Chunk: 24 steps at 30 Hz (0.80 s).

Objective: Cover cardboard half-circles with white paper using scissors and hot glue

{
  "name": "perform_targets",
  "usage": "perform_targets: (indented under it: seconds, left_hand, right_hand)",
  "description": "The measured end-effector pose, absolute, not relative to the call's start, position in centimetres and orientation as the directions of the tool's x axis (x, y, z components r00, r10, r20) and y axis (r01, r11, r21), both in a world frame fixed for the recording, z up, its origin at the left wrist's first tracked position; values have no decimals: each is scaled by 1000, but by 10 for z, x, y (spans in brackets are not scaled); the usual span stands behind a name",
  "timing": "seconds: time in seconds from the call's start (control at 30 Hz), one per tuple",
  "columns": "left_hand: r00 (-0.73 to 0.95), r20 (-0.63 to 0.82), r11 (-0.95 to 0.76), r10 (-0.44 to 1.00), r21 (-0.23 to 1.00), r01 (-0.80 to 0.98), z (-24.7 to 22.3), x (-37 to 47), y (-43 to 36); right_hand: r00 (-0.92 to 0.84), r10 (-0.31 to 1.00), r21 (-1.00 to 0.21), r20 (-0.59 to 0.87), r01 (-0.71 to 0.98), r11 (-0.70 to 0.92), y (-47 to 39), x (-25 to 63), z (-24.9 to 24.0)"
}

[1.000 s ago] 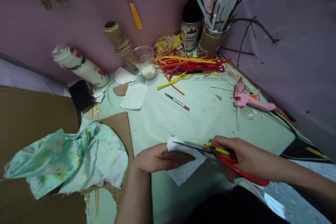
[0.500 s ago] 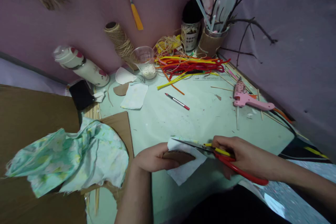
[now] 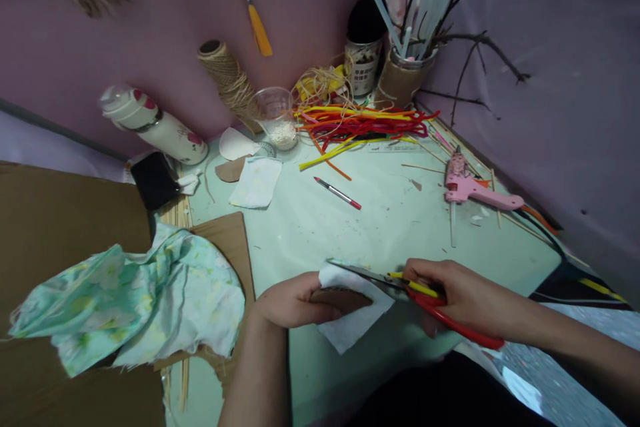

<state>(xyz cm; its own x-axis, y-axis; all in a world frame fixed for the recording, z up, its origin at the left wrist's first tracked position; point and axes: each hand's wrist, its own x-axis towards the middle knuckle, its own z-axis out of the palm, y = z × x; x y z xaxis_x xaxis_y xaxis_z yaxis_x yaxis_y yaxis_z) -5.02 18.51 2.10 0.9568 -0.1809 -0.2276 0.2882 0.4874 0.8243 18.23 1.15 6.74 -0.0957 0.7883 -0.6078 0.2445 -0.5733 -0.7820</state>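
Observation:
My left hand (image 3: 295,301) pinches a piece of brown cardboard (image 3: 345,300) together with a white cloth (image 3: 347,335) that extends around it. My right hand (image 3: 450,293) is wrapped round red and yellow scissors (image 3: 425,295). Their blades point left and lie along the upper edge of the cloth, nearly closed. Some of the right fingers are hidden behind the handles. A crumpled green floral cloth (image 3: 170,300) lies to the left on cardboard.
A pen (image 3: 337,193) lies mid-table. Behind it are colourful pipe cleaners (image 3: 370,123), a plastic cup (image 3: 280,127), twine (image 3: 230,83) and a bottle (image 3: 155,123). A pink glue gun (image 3: 470,188) rests at right, near a jar with branches (image 3: 405,80).
The scissor blades have closed somewhat, and the red handle has moved slightly up and left. My left hand and the cloth have hardly moved.

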Motion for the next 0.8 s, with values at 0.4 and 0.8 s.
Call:
perform_targets:
  seconds: [0.4,0.8]
  left_hand:
    - [933,-276,453,-229,818,353,25,-48,185]
    - [926,-283,464,-251,804,371,25,-47,185]
  right_hand:
    - [-130,790,-797,-600,188,-574,18,178,70]
    - [-107,786,-784,-609,232,-576,19,179,70]
